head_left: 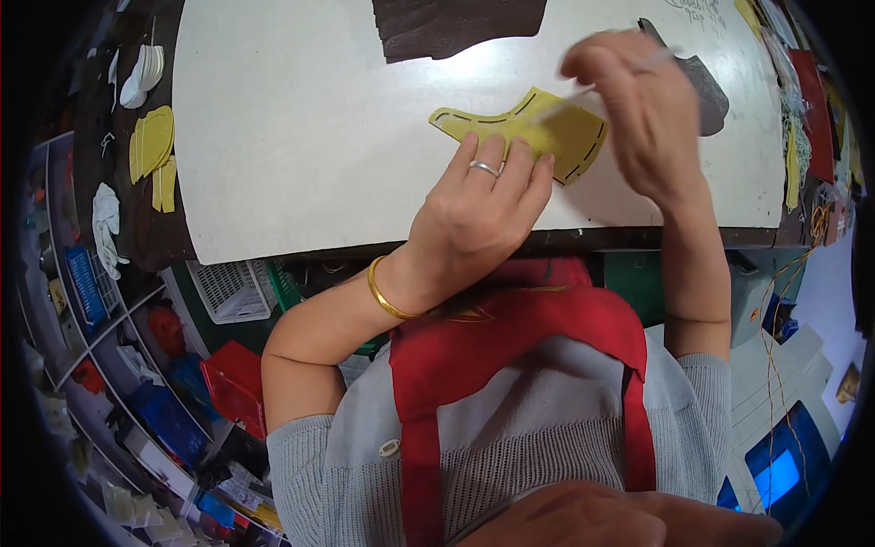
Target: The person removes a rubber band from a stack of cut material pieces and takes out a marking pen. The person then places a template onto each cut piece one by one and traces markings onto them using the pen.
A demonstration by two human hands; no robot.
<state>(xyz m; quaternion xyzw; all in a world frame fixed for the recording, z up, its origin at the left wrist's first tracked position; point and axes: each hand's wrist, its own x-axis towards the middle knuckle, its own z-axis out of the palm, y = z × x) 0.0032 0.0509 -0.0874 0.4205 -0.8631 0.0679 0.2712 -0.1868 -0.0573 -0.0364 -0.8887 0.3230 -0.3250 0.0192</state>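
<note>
A yellow curved pattern piece (547, 128) with dark dashed slots along its edges lies on the white work board (301, 137). My left hand (483, 196), wearing a ring and a gold bangle, rests flat with its fingertips pressing the near edge of the yellow piece. Above the right part of that piece, my right hand (652, 118) is closed on a slim pale pen-like stick (658, 60). Motion blurs this hand and the stick, so I cannot tell whether the tip touches the piece. Partly behind the right hand lies a dark brown cut piece (706, 91).
A larger dark brown sheet (456, 27) lies at the board's far edge. To the left are yellow pieces (153, 146), a white stack (143, 77) and a white cloth or glove (107, 228). Threads and a red item (811, 114) lie at right. Below stands a white basket (230, 290).
</note>
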